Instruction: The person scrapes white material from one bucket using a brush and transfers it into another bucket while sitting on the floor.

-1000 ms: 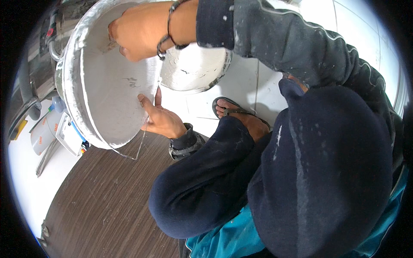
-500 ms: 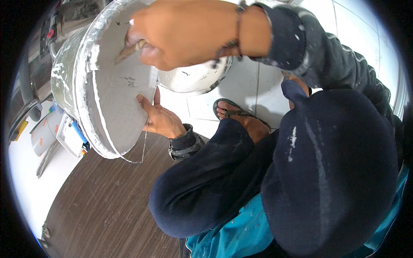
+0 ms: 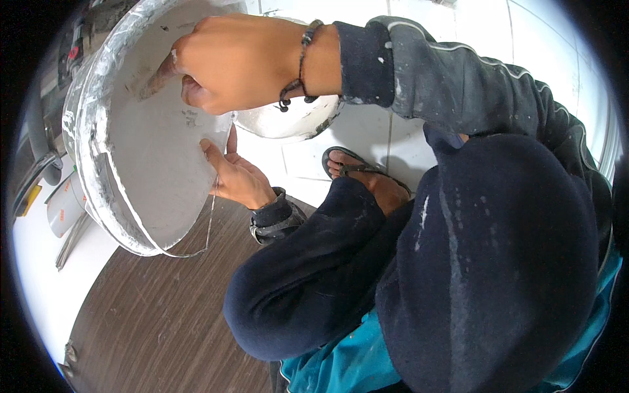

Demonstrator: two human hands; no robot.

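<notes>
Far left edge is mostly lost to the lens rim: dark hose [image 3: 36,147], something yellow [image 3: 27,200], a pale container [image 3: 65,209] with a metal strip beside it. Too small and bent to identify.

Big white bucket [image 3: 141,160], tipped on its side, mouth facing the person, crusted with white plaster on rim and inside. Its upper edge is cut off by the frame top. Thin wire bail [image 3: 196,245] hangs off the lower rim over the dark wood-grain floor [image 3: 151,327].

Right hand [image 3: 239,62] is inside the bucket mouth, high up, closed in a fist around a plaster-smeared tool [image 3: 154,80]. Only a short stub of the tool shows past the knuckles; can't tell if it's a scraper or trowel. Tip rests against the bucket's inner wall. Dark cord bracelet [image 3: 295,72] on that wrist.

Left hand [image 3: 239,177] lower down, flat and open, fingers spread against the bucket's rim at its right edge, gripping nothing, just bracing. Wrist has a dark watch [image 3: 272,223], face not visible.

Behind the right hand, a second white bowl-shaped vessel [image 3: 291,118], mostly hidden by the hand and sleeve.

Right of that: white tiled floor [image 3: 393,141], a foot in a sandal [image 3: 357,173], half covered by the knee. Dark paint-flecked sleeves and trousers fill the right side; teal cloth [image 3: 341,367] at bottom, cut off.
</notes>
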